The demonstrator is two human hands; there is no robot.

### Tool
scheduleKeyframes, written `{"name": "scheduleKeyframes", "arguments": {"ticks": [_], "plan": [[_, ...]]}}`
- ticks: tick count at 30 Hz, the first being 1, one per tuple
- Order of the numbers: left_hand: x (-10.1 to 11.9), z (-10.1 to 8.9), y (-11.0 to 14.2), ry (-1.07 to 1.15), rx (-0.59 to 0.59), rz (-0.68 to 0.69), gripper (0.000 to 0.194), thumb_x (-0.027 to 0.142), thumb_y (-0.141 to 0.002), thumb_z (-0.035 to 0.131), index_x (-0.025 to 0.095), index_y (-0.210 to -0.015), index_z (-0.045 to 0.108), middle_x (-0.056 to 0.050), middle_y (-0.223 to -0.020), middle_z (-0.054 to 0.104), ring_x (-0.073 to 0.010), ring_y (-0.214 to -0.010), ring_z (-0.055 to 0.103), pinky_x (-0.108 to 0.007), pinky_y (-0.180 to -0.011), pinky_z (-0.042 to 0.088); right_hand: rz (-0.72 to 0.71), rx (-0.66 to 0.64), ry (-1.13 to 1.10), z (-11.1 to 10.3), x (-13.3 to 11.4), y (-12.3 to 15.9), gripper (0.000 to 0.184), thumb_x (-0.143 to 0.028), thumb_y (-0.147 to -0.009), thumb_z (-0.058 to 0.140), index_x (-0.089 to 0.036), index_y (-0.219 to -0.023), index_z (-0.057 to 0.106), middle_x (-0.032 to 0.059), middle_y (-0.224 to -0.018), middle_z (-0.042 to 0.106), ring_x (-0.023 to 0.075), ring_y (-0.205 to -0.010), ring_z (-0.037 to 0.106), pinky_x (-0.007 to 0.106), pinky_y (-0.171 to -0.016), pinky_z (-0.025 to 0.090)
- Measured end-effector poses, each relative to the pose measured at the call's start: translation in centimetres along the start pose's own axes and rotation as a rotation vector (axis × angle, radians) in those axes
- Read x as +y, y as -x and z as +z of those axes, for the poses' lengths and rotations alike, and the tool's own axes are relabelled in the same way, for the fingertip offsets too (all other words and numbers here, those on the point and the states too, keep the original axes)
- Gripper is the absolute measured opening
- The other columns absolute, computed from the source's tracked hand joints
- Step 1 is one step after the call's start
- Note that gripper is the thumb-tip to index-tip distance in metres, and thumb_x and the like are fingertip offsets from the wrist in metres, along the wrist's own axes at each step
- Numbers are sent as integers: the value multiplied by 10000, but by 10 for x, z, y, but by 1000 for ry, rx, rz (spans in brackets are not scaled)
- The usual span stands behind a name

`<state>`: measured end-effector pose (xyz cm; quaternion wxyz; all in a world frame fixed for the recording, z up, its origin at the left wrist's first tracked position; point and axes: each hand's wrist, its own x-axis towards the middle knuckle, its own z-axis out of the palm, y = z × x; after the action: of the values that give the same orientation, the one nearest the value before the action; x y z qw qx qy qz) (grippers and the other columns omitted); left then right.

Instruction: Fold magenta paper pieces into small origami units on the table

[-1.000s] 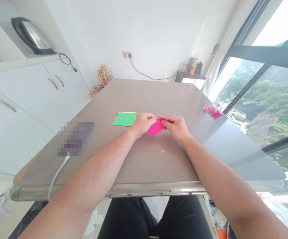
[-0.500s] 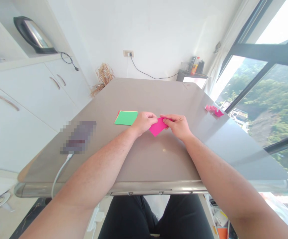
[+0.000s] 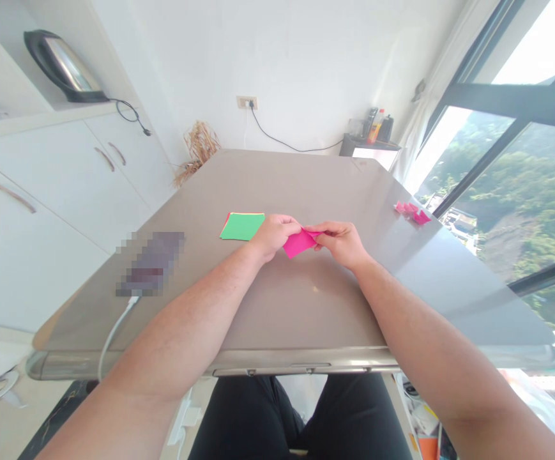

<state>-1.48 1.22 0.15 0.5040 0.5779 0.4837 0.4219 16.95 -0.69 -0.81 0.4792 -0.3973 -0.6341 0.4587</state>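
A folded piece of bright pink paper (image 3: 298,244) is held between both hands above the middle of the table. My left hand (image 3: 276,236) pinches its upper left edge, with the fingers partly hidden behind it. At the paper's right corner, the thumb and fingers of my right hand (image 3: 342,241) are closed on it, and a narrow flap shows along the top. Just left of my left hand lies a stack of coloured paper (image 3: 241,226), green on top, with red and yellow edges peeking out.
Several small folded pink paper pieces (image 3: 412,211) sit near the table's right edge by the window. A blurred-out dark device (image 3: 152,263) with a white cable (image 3: 114,329) lies at the left. The grey table (image 3: 296,182) reaches toward the wall.
The pink paper has tilted and shifted slightly left, and its top edge now bends into a flap near my right fingers. Both hands still grip it.
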Motion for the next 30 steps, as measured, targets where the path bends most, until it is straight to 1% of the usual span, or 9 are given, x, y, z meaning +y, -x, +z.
{"name": "scheduleKeyframes", "arguments": {"ticks": [3,5,8,12,16,20,23,30], "plan": [[1,0,1,9,-9,-11,113,278,-632,620,168,-642,644,14,-561,586,-121,-552,517,-250,-542,366,40,-49,-104,-3,0,0,232,-293,-714,735,-243,-925,817,20,-794,743,161,-654,656,355,-702,578],[1,0,1,10,-6,-13,114,281,-636,622,169,-646,644,14,-564,589,-121,-553,518,-250,-543,367,63,-77,-152,-5,-1,0,246,-350,-740,734,-239,-944,816,28,-820,745,177,-701,671,359,-708,587],[0,0,0,6,-7,-11,109,276,-639,630,169,-651,651,14,-569,591,-121,-558,518,-249,-546,369,81,-69,-143,-4,-2,1,269,-416,-744,749,-218,-913,817,40,-822,749,183,-704,674,367,-715,592],[-1,-2,0,44,-45,2,157,321,-667,673,165,-680,662,5,-604,610,-125,-581,533,-252,-559,384,78,-48,-79,-2,-2,0,284,-395,-694,803,-209,-908,805,33,-796,756,160,-626,665,369,-710,586],[-3,-3,-1,21,-52,41,227,363,-660,740,155,-713,664,-3,-647,635,-123,-608,550,-255,-588,407,66,-43,-76,-2,1,-1,312,-382,-679,828,-195,-922,767,35,-793,756,162,-626,673,360,-688,583],[-3,-2,0,-53,-30,61,212,351,-679,721,151,-722,668,-1,-651,633,-118,-606,546,-251,-584,403,94,-38,-79,-2,4,-2,378,-378,-672,845,-191,-971,709,29,-749,745,174,-626,687,358,-673,585],[-2,-1,2,-122,-12,85,213,360,-700,704,150,-722,670,2,-651,626,-116,-607,539,-247,-574,397,122,-38,-51,-2,4,-2,367,-384,-668,843,-185,-941,698,24,-689,724,181,-637,690,360,-680,590],[-1,0,4,-219,-12,113,226,374,-734,677,148,-744,684,-9,-678,645,-124,-633,553,-249,-585,407,116,-36,-17,0,3,-3,299,-324,-684,807,-179,-918,691,16,-669,712,166,-609,669,341,-649,574]]}}
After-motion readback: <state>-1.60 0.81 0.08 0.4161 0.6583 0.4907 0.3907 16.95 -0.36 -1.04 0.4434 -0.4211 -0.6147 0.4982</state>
